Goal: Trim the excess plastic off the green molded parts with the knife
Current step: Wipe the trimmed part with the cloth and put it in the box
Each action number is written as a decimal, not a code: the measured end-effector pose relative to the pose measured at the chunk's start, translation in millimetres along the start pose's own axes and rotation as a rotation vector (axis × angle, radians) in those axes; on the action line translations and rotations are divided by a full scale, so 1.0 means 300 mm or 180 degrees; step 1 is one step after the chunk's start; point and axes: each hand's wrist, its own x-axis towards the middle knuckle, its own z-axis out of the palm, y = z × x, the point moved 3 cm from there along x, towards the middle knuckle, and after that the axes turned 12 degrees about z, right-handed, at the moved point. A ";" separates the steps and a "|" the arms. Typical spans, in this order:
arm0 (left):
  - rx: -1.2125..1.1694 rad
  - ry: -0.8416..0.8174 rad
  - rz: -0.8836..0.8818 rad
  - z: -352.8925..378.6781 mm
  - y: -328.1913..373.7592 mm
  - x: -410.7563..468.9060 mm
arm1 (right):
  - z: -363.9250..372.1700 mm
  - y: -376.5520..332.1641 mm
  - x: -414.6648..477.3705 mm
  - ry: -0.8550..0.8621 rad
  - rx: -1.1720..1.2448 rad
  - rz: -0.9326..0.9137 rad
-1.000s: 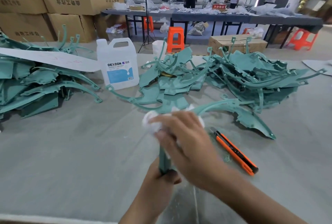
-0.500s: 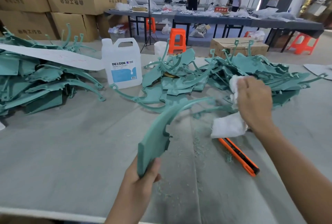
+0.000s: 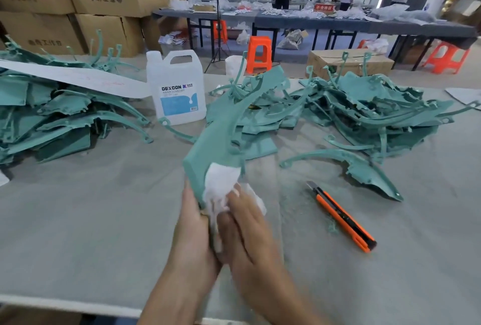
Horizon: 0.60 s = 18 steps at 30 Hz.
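Head view: left hand (image 3: 192, 228) grips the lower end of a green molded part (image 3: 216, 139), held tilted above the table (image 3: 78, 220). The right hand (image 3: 251, 223) pinches a white cloth (image 3: 221, 181) against it. The knife (image 3: 341, 216) lies on the table, right of both hands.

Left of jug (image 3: 177, 87), we lose green pile (image 3: 52, 121) at frame edge. Nearside of jug, left hand (image 3: 192, 223), right hand (image 3: 250, 228) & cloth (image 3: 221, 181) hide, prob. fully, lower end of held part (image 3: 221, 132).
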 end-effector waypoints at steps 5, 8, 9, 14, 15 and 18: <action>0.1800 -0.0470 0.1023 0.063 -0.011 -0.015 | -0.071 -0.009 0.085 -0.0221 0.1649 0.1674; 0.2171 -0.0130 0.1165 0.024 -0.014 -0.001 | -0.127 -0.055 0.078 -0.0747 0.2958 0.1605; 0.2342 0.0024 0.1074 0.015 -0.012 0.002 | -0.142 -0.060 0.074 -0.0716 0.3055 0.1531; 0.1892 0.0076 0.0592 -0.011 -0.026 0.014 | -0.168 -0.040 0.055 -0.0014 0.3060 0.1338; 0.1472 -0.0014 0.0518 -0.015 -0.038 0.014 | -0.170 -0.031 0.053 0.0017 0.3103 0.1313; 0.0798 -0.0371 0.0388 -0.002 -0.049 -0.017 | -0.183 -0.018 0.046 0.0245 0.2928 0.1423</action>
